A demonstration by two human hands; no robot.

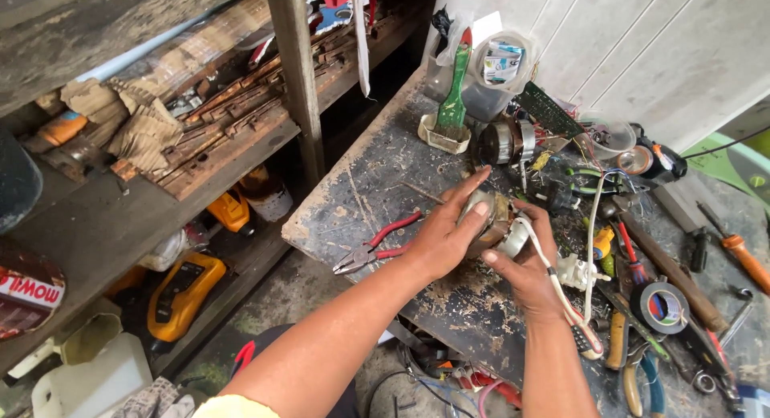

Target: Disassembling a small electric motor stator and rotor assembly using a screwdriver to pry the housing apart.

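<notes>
Nearest me, my forearms reach out over the scarred dark table [377, 177]. My left hand [445, 237] is closed over the top of a small electric motor [491, 224], fingers spread across its casing, while my right hand [525, 261] cups it from below and the side — so both hands hold the motor just above the table, near its middle. A white cord [561, 294] runs across my right wrist and down toward the table's near edge.

Just left of my left hand lie red-handled pliers [373, 248], flat on the table. To my right sits a roll of black tape [659, 306] among screwdrivers and loose tools, with an orange-handled screwdriver [746, 257] further off.

Beyond the motor stands a second motor winding [505, 141], and behind it a green-handled brush [454, 97] rests upright in a small tray beside a clear plastic tub [501, 65].

Off to the left, wooden shelves [200, 169] hold rusty scrap, and a yellow multimeter [183, 294] lies lower down.
</notes>
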